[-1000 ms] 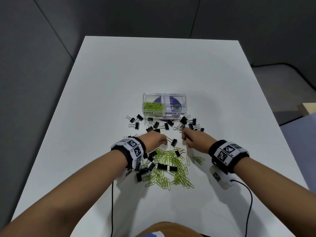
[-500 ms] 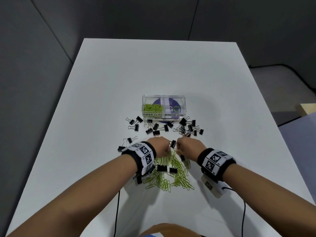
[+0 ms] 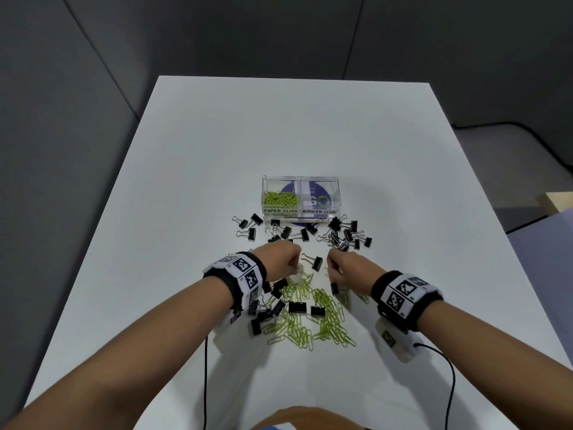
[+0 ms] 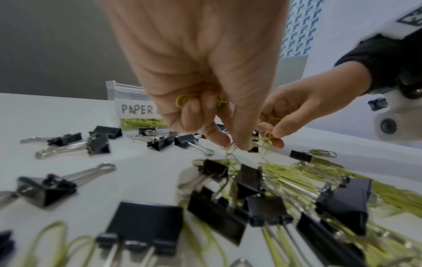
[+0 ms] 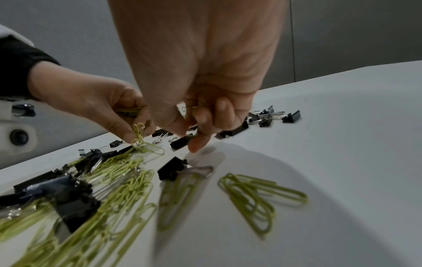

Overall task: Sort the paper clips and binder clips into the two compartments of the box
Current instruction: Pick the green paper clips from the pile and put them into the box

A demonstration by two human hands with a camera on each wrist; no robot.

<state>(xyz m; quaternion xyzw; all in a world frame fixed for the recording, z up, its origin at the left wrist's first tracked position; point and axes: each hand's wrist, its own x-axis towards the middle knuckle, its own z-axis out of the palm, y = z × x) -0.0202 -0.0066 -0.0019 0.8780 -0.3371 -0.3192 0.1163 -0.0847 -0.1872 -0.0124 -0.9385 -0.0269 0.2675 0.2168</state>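
We note a white rectangular table (image 3: pixel 310 135) with a smooth matte top, set lengthwise away from the camera. Behind it stand dark grey wall panels (image 3: pixel 217 35) divided by thin vertical seams. To the left we see a further grey panel (image 3: pixel 55 150) running alongside the table edge. To the right lies grey floor (image 3: pixel 496 156), crossed by a thin black cable (image 3: pixel 533 141). At the far right edge we see a pale wooden corner (image 3: pixel 558 201). Lighting is even and soft.

Head view downward over table (image 3: pixel 192 187); wrist views close, sharing hands.
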